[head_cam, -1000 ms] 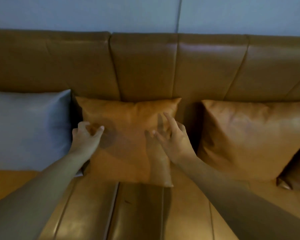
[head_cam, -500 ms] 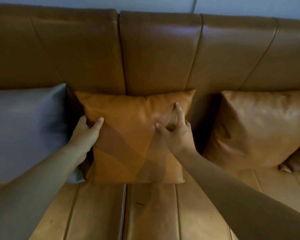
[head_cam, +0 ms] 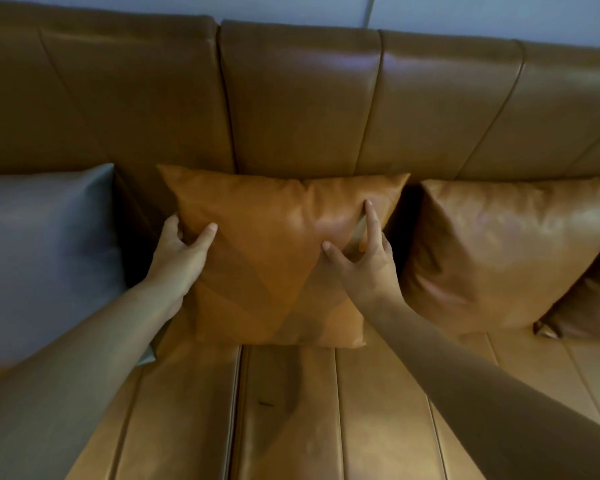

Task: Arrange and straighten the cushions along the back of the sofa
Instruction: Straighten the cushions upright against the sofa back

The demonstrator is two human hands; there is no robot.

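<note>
An orange leather cushion (head_cam: 274,251) leans against the brown sofa back (head_cam: 302,98) in the middle. My left hand (head_cam: 182,254) grips its left edge, thumb on the front and fingers behind. My right hand (head_cam: 362,261) lies on its right side with fingers spread, the index finger pointing up near the upper right corner; whether it grips the edge I cannot tell. A grey cushion (head_cam: 45,258) stands to the left and a tan cushion (head_cam: 506,254) to the right, both leaning on the back.
Another brown cushion (head_cam: 589,313) peeks out behind the tan one at the far right. The sofa seat (head_cam: 284,417) stretches toward me in padded strips. A pale wall (head_cam: 465,15) rises behind the sofa.
The view has drawn closer to the sofa. My left hand has closed on the orange cushion's left edge and my right hand has settled onto its right side.
</note>
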